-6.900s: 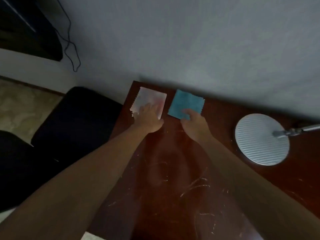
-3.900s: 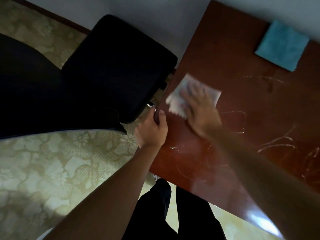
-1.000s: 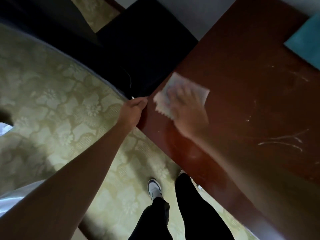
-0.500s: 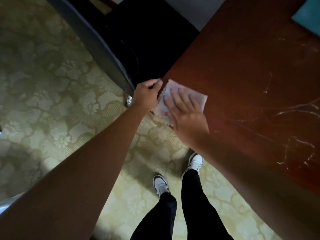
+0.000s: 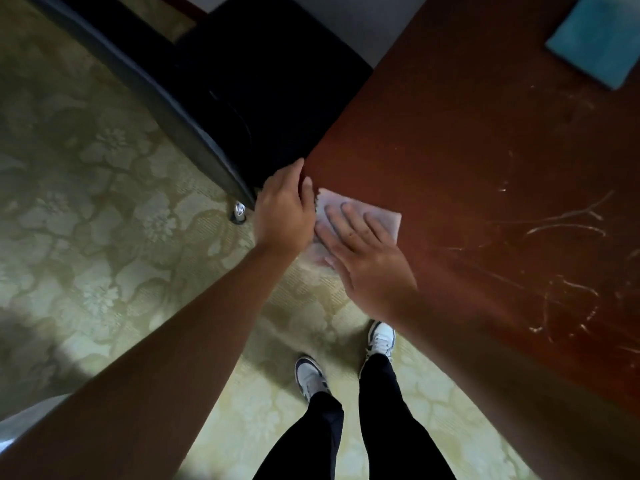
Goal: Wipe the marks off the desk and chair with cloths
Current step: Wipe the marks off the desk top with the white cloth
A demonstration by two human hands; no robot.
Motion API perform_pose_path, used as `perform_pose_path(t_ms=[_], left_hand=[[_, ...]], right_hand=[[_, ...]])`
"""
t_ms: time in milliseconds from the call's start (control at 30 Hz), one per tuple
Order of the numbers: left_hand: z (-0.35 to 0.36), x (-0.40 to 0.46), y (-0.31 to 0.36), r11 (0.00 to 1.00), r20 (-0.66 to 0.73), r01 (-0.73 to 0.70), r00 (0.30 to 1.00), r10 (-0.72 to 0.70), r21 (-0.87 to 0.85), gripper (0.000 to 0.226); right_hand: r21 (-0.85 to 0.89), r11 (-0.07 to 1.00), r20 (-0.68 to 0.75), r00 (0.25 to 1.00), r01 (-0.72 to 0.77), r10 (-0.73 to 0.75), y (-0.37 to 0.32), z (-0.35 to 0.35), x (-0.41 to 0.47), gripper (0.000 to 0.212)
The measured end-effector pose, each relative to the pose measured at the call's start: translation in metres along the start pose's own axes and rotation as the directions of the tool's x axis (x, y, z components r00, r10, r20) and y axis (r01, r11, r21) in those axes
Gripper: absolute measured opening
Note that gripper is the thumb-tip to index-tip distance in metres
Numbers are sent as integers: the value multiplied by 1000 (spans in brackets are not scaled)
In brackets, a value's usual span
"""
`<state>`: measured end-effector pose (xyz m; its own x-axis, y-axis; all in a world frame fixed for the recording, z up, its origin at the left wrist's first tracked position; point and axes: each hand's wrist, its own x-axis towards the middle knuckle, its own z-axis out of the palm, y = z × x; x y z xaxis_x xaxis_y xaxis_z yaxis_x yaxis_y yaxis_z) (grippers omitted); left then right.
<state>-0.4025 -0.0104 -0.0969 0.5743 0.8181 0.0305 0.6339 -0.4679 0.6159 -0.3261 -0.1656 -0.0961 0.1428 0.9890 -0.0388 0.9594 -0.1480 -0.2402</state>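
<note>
Looking down through the head camera, I see my right hand lying flat on the white cloth, fingers straight and slightly spread, pressing it onto the near-left corner of the desk. Part of the cloth hangs past the desk's edge under my palm. My left hand sits just beside it, touching the cloth's left edge, with its fingers curled over the corner of the desk where the tabletop meets the chair; I cannot tell how firmly it grips, as the fingertips are hidden. The blue cloth lies flat at the far right of the desk, well apart from both hands. Pale scratchy marks streak the reddish-brown wood to the right of my right hand, with more nearer the desk's near edge. The chair, dark and padded, stands to the left of the desk, touching or nearly touching its edge, and one metal caster shows below it near my left hand. Below, my legs in black trousers and white-and-dark shoes stand on a pale green floral carpet.
</note>
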Motion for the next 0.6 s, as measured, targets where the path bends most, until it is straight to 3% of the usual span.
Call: perform_pose_path(t_ms=[67,200,233,300,400,500,533,600], left_hand=[[4,2,9,999,-13,-41,999,41,3,41],[11,8,21,1000,23,21,1000,-20,-7,43],[14,8,23,999,14,34,999,-34,13,43],[20,10,27,996,-14,60,998,-59,65,44],[23,11,33,994,-41,69,997,-65,90,44],[29,22,49,992,-14,-32,999,34,120,45],[34,25,56,988,3,-61,998,61,140,46],[41,30,66,978,6,-78,997,79,192,49]], right_hand=[[-40,999,46,999,22,-20,36,-9,19,54],[-17,938,-4,938,-346,346,124,-37,82,53],[7,925,-36,924,-380,380,131,-38,88,52],[34,943,-80,939,-332,334,120,-30,80,51],[51,996,-41,997,-67,69,62,-10,23,57],[102,985,7,990,137,-138,72,-20,12,48],[60,987,45,988,147,-150,93,-26,24,50],[-15,1000,99,995,20,-18,139,-41,61,53]])
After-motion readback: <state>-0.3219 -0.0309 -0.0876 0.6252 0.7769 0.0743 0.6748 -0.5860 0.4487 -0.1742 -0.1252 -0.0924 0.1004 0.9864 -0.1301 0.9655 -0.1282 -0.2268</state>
